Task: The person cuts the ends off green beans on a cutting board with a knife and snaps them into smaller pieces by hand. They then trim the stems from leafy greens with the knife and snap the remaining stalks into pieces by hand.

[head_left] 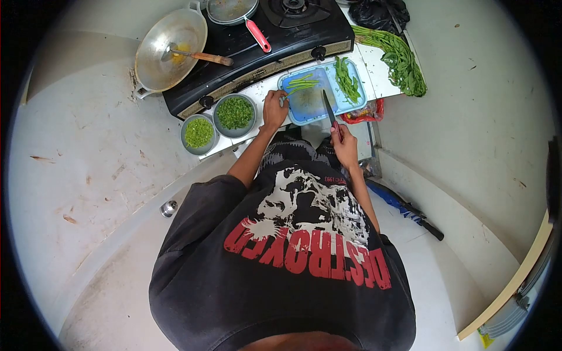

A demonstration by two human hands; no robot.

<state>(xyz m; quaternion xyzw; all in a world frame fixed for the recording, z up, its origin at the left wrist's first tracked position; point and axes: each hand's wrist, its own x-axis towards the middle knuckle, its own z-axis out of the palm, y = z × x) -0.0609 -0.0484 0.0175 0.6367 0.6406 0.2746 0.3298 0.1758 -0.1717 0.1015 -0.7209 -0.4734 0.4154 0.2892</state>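
My right hand (pixel 346 145) is wrapped round the dark red handle of a knife (pixel 328 106). The blade points away from me over a blue cutting board (pixel 310 105). My left hand (pixel 275 109) is at the board's left edge, fingers curled and pinching the near ends of some thin green stems (pixel 302 83). Leafy greens (pixel 346 82) lie on the right of the board. Left of my left hand stand a grey bowl of chopped dark green leaves (pixel 235 113) and a smaller bowl of chopped light green pieces (pixel 198 133).
Behind the board is a black gas stove (pixel 252 64), with a wok (pixel 167 44) holding a wooden-handled spatula (pixel 211 58) and a red-handled pan (pixel 257 35). A bunch of long greens (pixel 404 67) and a black plastic bag (pixel 380 14) lie at the right. A red basket (pixel 374 110) sits below.
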